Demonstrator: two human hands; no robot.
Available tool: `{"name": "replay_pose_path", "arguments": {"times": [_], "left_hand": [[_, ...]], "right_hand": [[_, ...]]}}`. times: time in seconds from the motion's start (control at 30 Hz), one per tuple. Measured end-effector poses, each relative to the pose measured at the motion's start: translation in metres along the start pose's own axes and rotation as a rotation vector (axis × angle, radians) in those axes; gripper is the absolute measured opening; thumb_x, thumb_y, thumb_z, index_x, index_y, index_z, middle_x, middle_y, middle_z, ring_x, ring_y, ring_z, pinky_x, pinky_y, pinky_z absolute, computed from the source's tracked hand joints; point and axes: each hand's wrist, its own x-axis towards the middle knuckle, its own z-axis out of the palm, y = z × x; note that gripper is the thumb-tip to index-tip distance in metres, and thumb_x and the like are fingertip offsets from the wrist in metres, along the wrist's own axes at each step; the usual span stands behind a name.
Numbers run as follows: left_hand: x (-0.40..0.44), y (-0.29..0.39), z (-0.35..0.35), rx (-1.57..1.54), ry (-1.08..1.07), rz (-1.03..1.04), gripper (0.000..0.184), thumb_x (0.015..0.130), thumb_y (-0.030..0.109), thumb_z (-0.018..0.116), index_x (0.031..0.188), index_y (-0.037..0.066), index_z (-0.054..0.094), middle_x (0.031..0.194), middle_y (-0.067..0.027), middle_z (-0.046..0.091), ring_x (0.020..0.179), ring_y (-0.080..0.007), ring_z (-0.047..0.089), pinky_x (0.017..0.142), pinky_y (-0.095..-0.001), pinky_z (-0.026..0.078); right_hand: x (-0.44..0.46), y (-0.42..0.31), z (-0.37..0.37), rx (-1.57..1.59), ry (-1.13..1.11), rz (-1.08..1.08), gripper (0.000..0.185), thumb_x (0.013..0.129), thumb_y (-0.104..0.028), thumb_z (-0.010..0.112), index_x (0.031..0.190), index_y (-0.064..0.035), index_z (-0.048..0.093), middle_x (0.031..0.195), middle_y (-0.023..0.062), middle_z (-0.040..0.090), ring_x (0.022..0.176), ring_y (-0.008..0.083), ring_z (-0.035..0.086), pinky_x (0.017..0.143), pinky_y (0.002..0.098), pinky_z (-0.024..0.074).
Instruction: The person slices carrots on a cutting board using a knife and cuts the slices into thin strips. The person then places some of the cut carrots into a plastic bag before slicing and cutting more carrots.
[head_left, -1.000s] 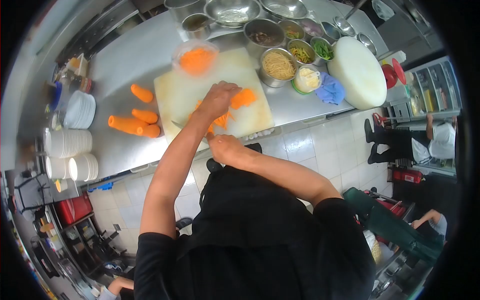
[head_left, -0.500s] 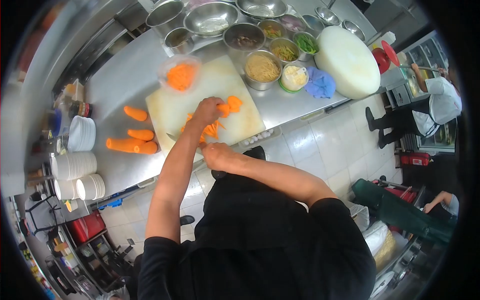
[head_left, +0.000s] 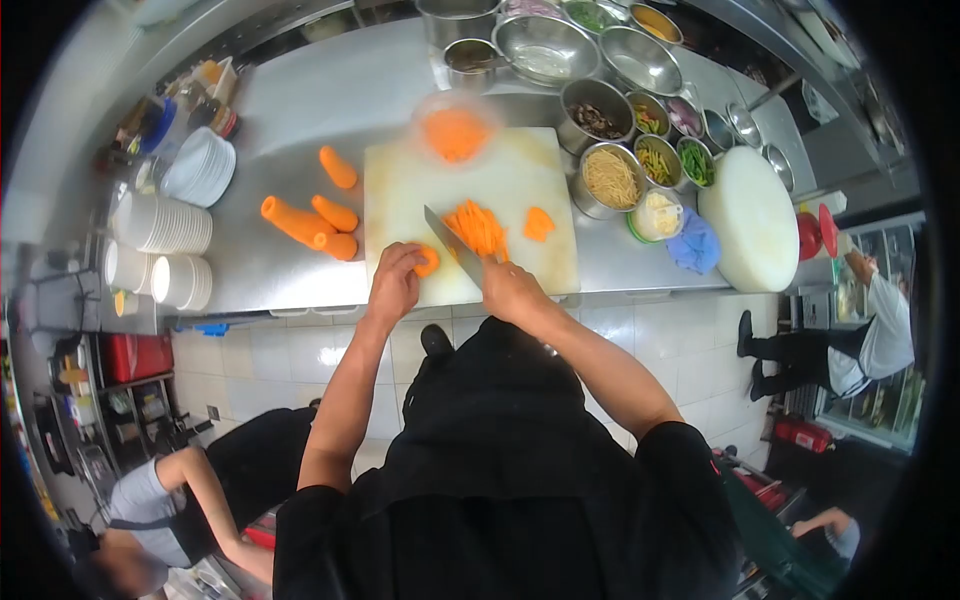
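My left hand (head_left: 396,282) is closed, its fingertips on a small stack of orange carrot slices (head_left: 428,261) near the front left of the white cutting board (head_left: 390,180). In my right hand (head_left: 513,291) is the handle of a knife (head_left: 455,240). Its blade slants toward the far left, between the slices and a pile of carrot strips (head_left: 482,232). A few more carrot slices (head_left: 540,224) lie apart to the right. On the board's far edge stands a clear bowl (head_left: 490,128) of cut carrot. Several peeled carrots (head_left: 292,220) rest on the steel counter left of the board.
Steel pots of cut ingredients, one with pale yellow strips (head_left: 612,178), stand to the right beside a blue cloth (head_left: 694,242) and a thick white round block (head_left: 750,220). White bowls (head_left: 165,222) are stacked at left. A co-worker (head_left: 160,500) is behind left, another (head_left: 860,325) at right.
My left hand has moved from the slices on the right to the board's front left, with slices under its fingers. My right hand has shifted right with the knife. The view has turned.
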Motion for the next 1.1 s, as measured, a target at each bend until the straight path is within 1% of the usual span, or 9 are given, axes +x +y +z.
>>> {"name": "replay_pose_path", "arguments": {"times": [0.23,0.3,0.43,0.53,0.73,0.8,0.93,1.0,1.1], "left_hand": [[-0.007,0.017,0.004,0.07,0.137,-0.211,0.035,0.069,0.009,0.077,0.104,0.004,0.071,0.108,-0.0178,0.064,0.103,-0.0355,0.058,0.088,-0.0433,0.049],[-0.003,0.021,0.01,0.112,0.026,-0.402,0.036,0.069,0.015,0.081,0.102,0.004,0.072,0.103,-0.018,0.063,0.1,-0.0346,0.058,0.086,-0.0409,0.049],[-0.004,0.015,0.02,0.082,0.035,-0.409,0.036,0.071,0.017,0.081,0.103,0.003,0.072,0.103,-0.0182,0.061,0.1,-0.0355,0.058,0.088,-0.042,0.048],[-0.009,0.011,0.022,0.054,0.104,-0.255,0.038,0.07,0.016,0.081,0.104,0.003,0.071,0.104,-0.0182,0.06,0.096,-0.035,0.059,0.086,-0.0418,0.05],[-0.012,0.025,0.021,0.043,0.12,-0.505,0.031,0.073,0.009,0.076,0.102,0.0,0.07,0.104,-0.0182,0.06,0.092,-0.0314,0.061,0.079,-0.039,0.052],[-0.009,0.024,0.027,-0.141,0.098,-0.707,0.027,0.074,0.011,0.077,0.097,0.0,0.069,0.102,-0.0192,0.058,0.091,-0.0345,0.062,0.077,-0.0419,0.052],[0.001,0.032,0.03,-0.114,0.108,-0.706,0.022,0.074,0.012,0.077,0.091,0.001,0.068,0.102,-0.0193,0.059,0.086,-0.0333,0.063,0.073,-0.042,0.053],[0.006,0.043,0.026,0.083,0.227,-0.651,0.02,0.075,0.01,0.075,0.091,0.001,0.068,0.101,-0.0184,0.059,0.083,-0.0309,0.064,0.072,-0.0392,0.053],[0.001,0.027,0.03,0.079,0.115,-0.581,0.027,0.075,0.011,0.075,0.1,0.001,0.067,0.1,-0.0182,0.058,0.083,-0.0304,0.063,0.072,-0.0384,0.053]], "right_hand": [[-0.012,-0.017,0.013,-0.116,0.025,-0.068,0.024,0.083,-0.001,0.048,0.104,0.0105,0.051,0.076,0.0294,0.065,0.076,0.0449,0.067,0.07,0.0528,0.0536],[-0.009,-0.018,0.017,-0.149,0.048,-0.09,0.026,0.082,-0.001,0.05,0.105,0.0103,0.049,0.072,0.0285,0.064,0.074,0.0445,0.067,0.069,0.0527,0.0537],[-0.007,-0.02,0.015,-0.157,0.032,-0.086,0.023,0.083,-0.001,0.049,0.103,0.0089,0.05,0.074,0.0289,0.065,0.073,0.0442,0.067,0.069,0.0525,0.0536],[-0.007,-0.021,0.013,-0.148,0.039,-0.093,0.023,0.083,-0.001,0.049,0.104,0.009,0.05,0.075,0.0289,0.065,0.074,0.0446,0.067,0.069,0.0526,0.0532],[-0.013,-0.031,0.014,-0.114,0.025,-0.075,0.02,0.086,-0.001,0.044,0.1,0.0098,0.053,0.079,0.0284,0.066,0.076,0.0437,0.067,0.068,0.0522,0.0529],[-0.009,-0.03,0.021,-0.108,0.029,-0.087,0.018,0.086,-0.001,0.046,0.098,0.0088,0.053,0.079,0.0283,0.066,0.076,0.0433,0.068,0.067,0.052,0.053],[-0.004,-0.031,0.019,-0.1,0.021,-0.091,0.022,0.083,-0.001,0.048,0.103,0.0091,0.051,0.077,0.0283,0.066,0.075,0.0447,0.067,0.068,0.0529,0.0525],[-0.002,-0.031,0.017,-0.155,0.017,-0.091,0.02,0.083,-0.001,0.049,0.101,0.0081,0.05,0.077,0.0282,0.066,0.075,0.044,0.067,0.068,0.0526,0.0528],[-0.001,-0.031,0.01,-0.145,-0.024,-0.079,0.021,0.083,-0.001,0.049,0.102,0.0076,0.05,0.077,0.0286,0.066,0.075,0.0442,0.067,0.068,0.0522,0.0529]]}}
